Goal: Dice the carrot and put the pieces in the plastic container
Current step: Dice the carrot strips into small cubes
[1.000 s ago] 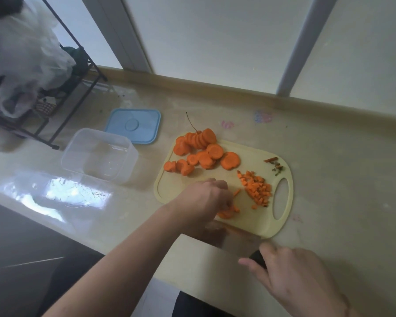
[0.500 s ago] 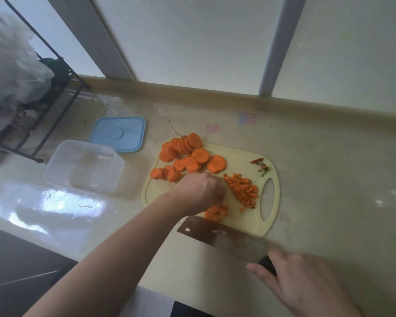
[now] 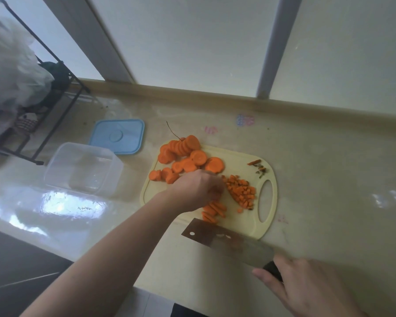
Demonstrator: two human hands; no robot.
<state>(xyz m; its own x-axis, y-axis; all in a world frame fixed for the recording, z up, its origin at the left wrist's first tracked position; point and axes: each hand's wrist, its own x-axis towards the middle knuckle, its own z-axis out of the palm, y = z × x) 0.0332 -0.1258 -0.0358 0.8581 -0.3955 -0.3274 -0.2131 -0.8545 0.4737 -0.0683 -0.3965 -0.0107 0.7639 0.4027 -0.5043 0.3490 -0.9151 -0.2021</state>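
Note:
A pale yellow cutting board (image 3: 245, 221) lies on the counter. Round carrot slices (image 3: 188, 156) are heaped at its far left, and a pile of diced carrot (image 3: 240, 192) sits beside the handle hole. My left hand (image 3: 198, 189) reaches over the board, its blurred fingers curled down onto a few carrot strips (image 3: 213, 211) near the front edge. My right hand (image 3: 306, 287) grips the black handle of a cleaver (image 3: 229, 242), whose blade is held flat over the board's front edge. The clear plastic container (image 3: 82, 168) stands empty left of the board.
The blue lid (image 3: 118, 136) lies behind the container. A black wire rack (image 3: 55, 106) with a white plastic bag (image 3: 12, 72) stands at the far left. Carrot trimmings (image 3: 257, 165) lie at the board's far right corner. A window sill runs along the back.
The cleaver has come out from beside my left hand and now lies flat in front of the board. My left hand stays on the strips.

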